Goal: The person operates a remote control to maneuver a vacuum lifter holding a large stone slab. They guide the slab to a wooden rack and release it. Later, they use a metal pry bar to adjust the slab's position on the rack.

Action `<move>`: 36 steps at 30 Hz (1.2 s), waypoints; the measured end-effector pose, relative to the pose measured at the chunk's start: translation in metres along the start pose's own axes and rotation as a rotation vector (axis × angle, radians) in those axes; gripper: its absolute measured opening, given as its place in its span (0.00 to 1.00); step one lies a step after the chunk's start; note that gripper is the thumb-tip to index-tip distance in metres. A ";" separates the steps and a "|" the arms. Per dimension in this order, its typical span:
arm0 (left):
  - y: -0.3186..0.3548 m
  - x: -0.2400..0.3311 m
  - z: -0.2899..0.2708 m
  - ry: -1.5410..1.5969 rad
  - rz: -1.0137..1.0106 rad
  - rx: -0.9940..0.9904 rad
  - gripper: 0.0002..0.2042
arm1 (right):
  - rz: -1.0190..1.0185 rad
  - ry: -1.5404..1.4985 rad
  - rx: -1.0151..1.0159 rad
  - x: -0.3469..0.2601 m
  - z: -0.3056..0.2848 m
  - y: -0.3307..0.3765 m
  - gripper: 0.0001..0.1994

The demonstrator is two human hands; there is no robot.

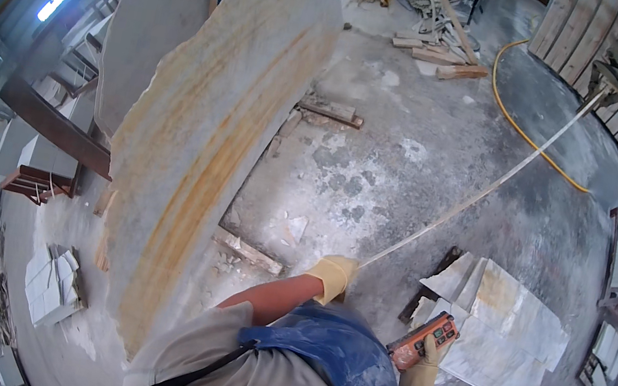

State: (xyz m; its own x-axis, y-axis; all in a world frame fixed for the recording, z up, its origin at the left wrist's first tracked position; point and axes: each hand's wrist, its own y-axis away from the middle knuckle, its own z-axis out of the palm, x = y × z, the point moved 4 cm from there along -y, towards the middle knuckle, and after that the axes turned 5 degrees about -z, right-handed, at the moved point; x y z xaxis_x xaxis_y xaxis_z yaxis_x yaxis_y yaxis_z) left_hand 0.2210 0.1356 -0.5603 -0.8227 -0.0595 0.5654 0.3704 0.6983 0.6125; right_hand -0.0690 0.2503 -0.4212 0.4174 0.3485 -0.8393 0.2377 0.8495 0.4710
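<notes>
My left hand (335, 276), in a pale yellow work glove, is closed on one end of a long whitish strap or rope (482, 195). It stretches taut up to the right, to a metal clamp (609, 85) hanging before some wooden boards. My right hand (423, 366), gloved alike, grips an orange handheld remote control (423, 341) with dark buttons, the thumb lying over its face. A big stone slab (231, 121), grey with orange-brown streaks, leans upright to the left of my left hand.
Broken white slabs (504, 327) lie on the floor at right. A yellow hose (530, 137) curves across the floor. Wood scraps (440, 59) are piled at the back, and a timber piece (249, 250) lies by the slab's foot. Stone pieces (53, 284) stand at left.
</notes>
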 end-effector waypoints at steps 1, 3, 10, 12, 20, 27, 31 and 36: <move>-0.014 -0.006 0.005 -0.023 0.026 0.032 0.12 | -0.011 0.014 0.009 0.000 0.001 -0.008 0.33; -0.034 -0.009 0.007 -0.043 0.040 0.066 0.12 | 0.055 -0.102 0.080 0.008 -0.003 -0.022 0.31; -0.087 0.006 -0.019 0.021 -0.030 0.108 0.18 | 0.089 -0.088 0.062 -0.014 -0.006 -0.060 0.29; -0.103 0.006 -0.029 0.026 -0.048 0.107 0.18 | 0.131 -0.047 0.072 -0.004 -0.032 -0.089 0.29; -0.156 0.036 -0.089 0.308 -0.243 0.059 0.14 | 0.133 -0.200 0.072 -0.045 -0.038 -0.201 0.25; -0.226 0.041 -0.106 0.224 -0.198 0.223 0.15 | 0.065 0.032 -0.026 -0.085 -0.062 -0.254 0.30; -0.243 0.061 -0.149 0.280 -0.203 0.176 0.14 | 0.143 -0.047 0.022 -0.089 -0.064 -0.279 0.29; -0.287 0.062 -0.179 0.249 -0.172 0.166 0.13 | 0.201 -0.174 0.125 -0.083 -0.057 -0.309 0.27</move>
State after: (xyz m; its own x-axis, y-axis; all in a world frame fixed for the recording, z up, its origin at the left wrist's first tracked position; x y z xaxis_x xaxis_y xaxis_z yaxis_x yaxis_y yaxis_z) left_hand 0.1404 -0.1957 -0.6020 -0.7291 -0.3440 0.5916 0.1437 0.7682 0.6238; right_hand -0.2271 -0.0189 -0.5124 0.6089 0.4222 -0.6716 0.2371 0.7110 0.6620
